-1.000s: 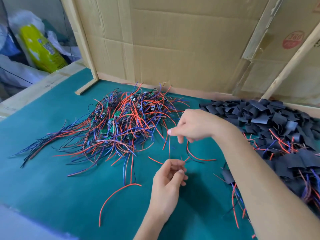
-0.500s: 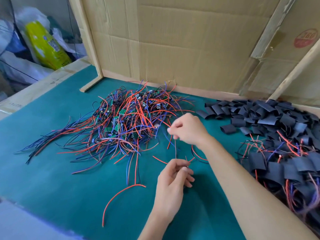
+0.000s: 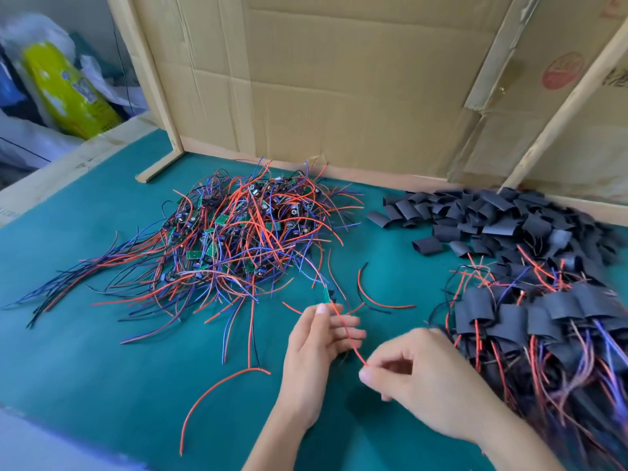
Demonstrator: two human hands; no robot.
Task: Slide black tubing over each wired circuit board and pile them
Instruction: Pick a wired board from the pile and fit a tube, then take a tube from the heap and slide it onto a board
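We see a small green circuit board (image 3: 327,295) just above our left hand (image 3: 314,351), at about 6 o'clock on the green mat (image 3: 85,351), with thin red and dark wires trailing off it. Our left hand pinches it near the board between thumb and curled fingers. Our right hand (image 3: 421,379) pinches the far end of its red wire (image 3: 346,331). At 11 o'clock lies the tangled pile of bare wired boards (image 3: 238,239); at 1 o'clock the heap of cut black tubing (image 3: 492,215); at 3 o'clock the pile of sleeved boards (image 3: 543,328).
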